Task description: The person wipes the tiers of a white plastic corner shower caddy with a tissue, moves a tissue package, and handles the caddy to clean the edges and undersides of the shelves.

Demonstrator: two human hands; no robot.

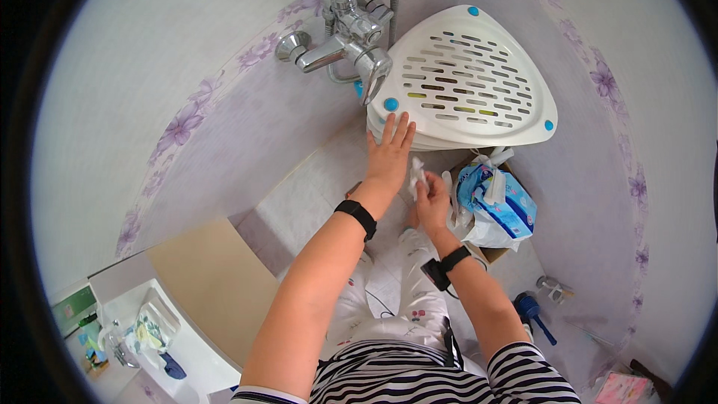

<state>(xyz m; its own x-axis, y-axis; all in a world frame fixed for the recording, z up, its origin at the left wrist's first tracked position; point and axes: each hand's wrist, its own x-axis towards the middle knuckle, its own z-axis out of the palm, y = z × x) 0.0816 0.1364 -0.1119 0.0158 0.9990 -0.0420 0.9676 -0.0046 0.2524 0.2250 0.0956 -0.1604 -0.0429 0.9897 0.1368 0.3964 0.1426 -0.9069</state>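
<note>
A white plastic corner shelf (477, 76) with slots and blue caps stands in the corner at the upper middle. My left hand (391, 151) has its fingers spread, the tips at the shelf's front left edge by a blue cap; it holds nothing. My right hand (432, 193), lower and to the right, pinches a crumpled white tissue or cloth (417, 174) between thumb and fingers. Right of that hand, a cardboard box (493, 254) holds blue plastic packaging (507, 202) and white bags. Behind the slots, things on lower tiers show only in part.
Left of the shelf, a chrome shower mixer (359, 39) juts from the wall. A white washbasin (196, 356) with cloths lies at the lower left, beside a beige surface (207, 275). A blue toilet brush (530, 308) and a clear holder (552, 289) are at the lower right.
</note>
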